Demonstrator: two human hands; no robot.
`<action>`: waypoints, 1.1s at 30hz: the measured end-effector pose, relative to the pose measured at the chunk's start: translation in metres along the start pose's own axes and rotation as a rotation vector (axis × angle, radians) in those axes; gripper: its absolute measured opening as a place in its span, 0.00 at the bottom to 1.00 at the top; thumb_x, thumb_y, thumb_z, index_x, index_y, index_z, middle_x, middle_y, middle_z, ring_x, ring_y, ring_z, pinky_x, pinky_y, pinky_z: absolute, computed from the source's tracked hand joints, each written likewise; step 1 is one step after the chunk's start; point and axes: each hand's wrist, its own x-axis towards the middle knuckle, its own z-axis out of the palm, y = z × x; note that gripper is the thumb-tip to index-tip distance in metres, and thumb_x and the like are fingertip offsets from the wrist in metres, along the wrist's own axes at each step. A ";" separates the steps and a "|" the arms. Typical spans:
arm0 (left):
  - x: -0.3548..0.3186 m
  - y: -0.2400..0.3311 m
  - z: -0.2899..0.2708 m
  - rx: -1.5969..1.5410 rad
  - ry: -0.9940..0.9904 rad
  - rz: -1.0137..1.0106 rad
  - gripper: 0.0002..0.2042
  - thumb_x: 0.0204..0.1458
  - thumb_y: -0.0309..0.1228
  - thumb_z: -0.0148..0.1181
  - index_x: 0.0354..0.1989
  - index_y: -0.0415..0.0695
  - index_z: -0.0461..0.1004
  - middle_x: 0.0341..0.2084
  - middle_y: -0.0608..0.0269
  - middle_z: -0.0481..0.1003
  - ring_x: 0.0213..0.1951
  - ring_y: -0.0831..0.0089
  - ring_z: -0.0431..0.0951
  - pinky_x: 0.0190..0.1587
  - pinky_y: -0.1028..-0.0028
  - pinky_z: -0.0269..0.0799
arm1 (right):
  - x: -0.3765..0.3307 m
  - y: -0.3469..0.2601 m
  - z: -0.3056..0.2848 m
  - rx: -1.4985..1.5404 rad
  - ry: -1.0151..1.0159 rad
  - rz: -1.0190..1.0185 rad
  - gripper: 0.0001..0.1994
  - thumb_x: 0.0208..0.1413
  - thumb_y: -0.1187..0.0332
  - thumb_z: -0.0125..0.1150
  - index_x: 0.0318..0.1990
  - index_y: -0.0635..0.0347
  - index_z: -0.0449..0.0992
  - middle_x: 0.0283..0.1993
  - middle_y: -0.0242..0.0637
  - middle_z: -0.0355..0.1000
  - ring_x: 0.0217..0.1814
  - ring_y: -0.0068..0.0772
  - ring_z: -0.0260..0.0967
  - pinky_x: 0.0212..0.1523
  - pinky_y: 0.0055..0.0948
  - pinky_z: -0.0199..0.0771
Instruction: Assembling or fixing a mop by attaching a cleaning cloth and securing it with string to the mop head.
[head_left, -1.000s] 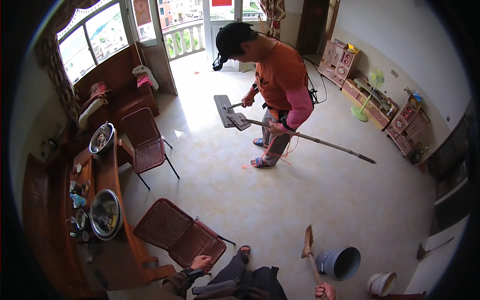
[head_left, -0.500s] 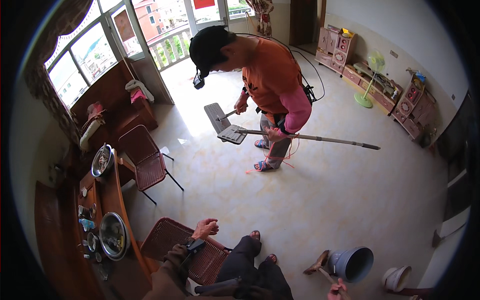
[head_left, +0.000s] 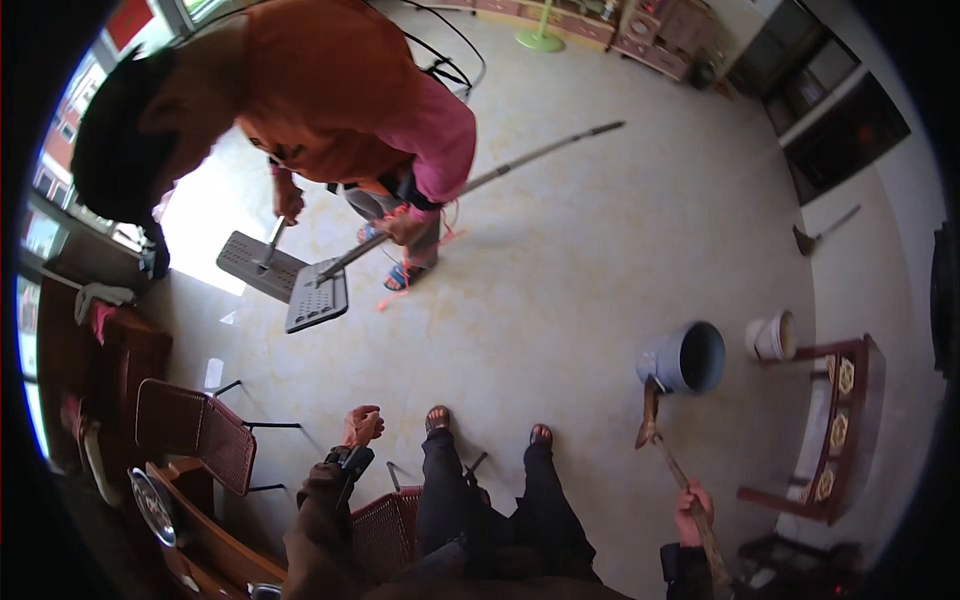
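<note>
In the lower right of the frame, the right hand (head_left: 692, 514) is wrapped round the slim, pale wooden handle of a tool (head_left: 674, 466), whose brown, flared head points up the picture. Just above that head sits a round, smooth blue-grey bucket (head_left: 660, 362), its wide mouth turned to the right; a smaller whitish pail (head_left: 766, 340) stands near it. The left hand (head_left: 362, 426), lower centre-left, has its fingers curled in; I cannot tell whether they close on anything. Beneath that arm is a chair (head_left: 385, 525) of reddish-brown woven strands, and a similar chair (head_left: 226, 440) on thin dark legs stands farther left.

Glossy, pale mottled floor (head_left: 560, 260) stretches open through the middle, bounded on the right by a dark-red wooden frame (head_left: 848, 430) with patterned insets. Upper left, a person in an orange top (head_left: 330, 80) holds two flat, perforated grey mop heads (head_left: 318, 300) on metal poles.

The handle's lower end runs into the dark bottom rim; whether the tool's head touches the bucket is unclear. The wooden table (head_left: 215, 535) and metal bowl (head_left: 152, 505) at lower left are partly cut off.
</note>
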 end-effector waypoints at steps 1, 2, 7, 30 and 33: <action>0.000 -0.007 0.002 0.020 -0.059 -0.031 0.17 0.57 0.30 0.53 0.51 0.32 0.72 0.30 0.53 0.77 0.28 0.68 0.79 0.30 0.71 0.80 | -0.009 0.010 0.008 -0.049 0.043 -0.043 0.09 0.60 0.74 0.52 0.48 0.61 0.68 0.28 0.34 0.68 0.26 0.24 0.71 0.23 0.23 0.75; -0.003 -0.016 0.004 0.037 -0.108 -0.061 0.17 0.57 0.30 0.53 0.51 0.32 0.72 0.30 0.53 0.77 0.29 0.68 0.80 0.30 0.70 0.80 | -0.021 0.019 0.007 -0.071 0.103 -0.081 0.09 0.60 0.74 0.52 0.48 0.61 0.68 0.29 0.34 0.69 0.26 0.24 0.71 0.22 0.23 0.74; -0.009 -0.053 -0.012 0.143 -0.163 -0.163 0.19 0.58 0.32 0.53 0.53 0.32 0.71 0.32 0.53 0.78 0.31 0.66 0.81 0.33 0.69 0.81 | -0.023 0.036 -0.026 -0.321 0.339 -0.187 0.10 0.58 0.72 0.55 0.47 0.60 0.69 0.28 0.32 0.69 0.24 0.21 0.68 0.21 0.21 0.70; 0.163 -0.128 0.035 0.752 -0.228 0.037 0.14 0.58 0.32 0.52 0.47 0.36 0.73 0.29 0.56 0.78 0.32 0.71 0.80 0.35 0.71 0.78 | 0.215 0.277 -0.323 -0.684 0.727 -0.102 0.32 0.60 0.74 0.41 0.71 0.40 0.43 0.30 0.31 0.60 0.20 0.23 0.60 0.17 0.29 0.67; 0.209 -0.146 0.026 0.725 -0.251 0.109 0.14 0.57 0.31 0.52 0.46 0.34 0.73 0.27 0.56 0.78 0.30 0.72 0.79 0.32 0.73 0.77 | 0.224 0.282 -0.318 -0.650 0.719 -0.130 0.33 0.60 0.74 0.44 0.72 0.45 0.44 0.29 0.31 0.60 0.20 0.23 0.60 0.16 0.28 0.67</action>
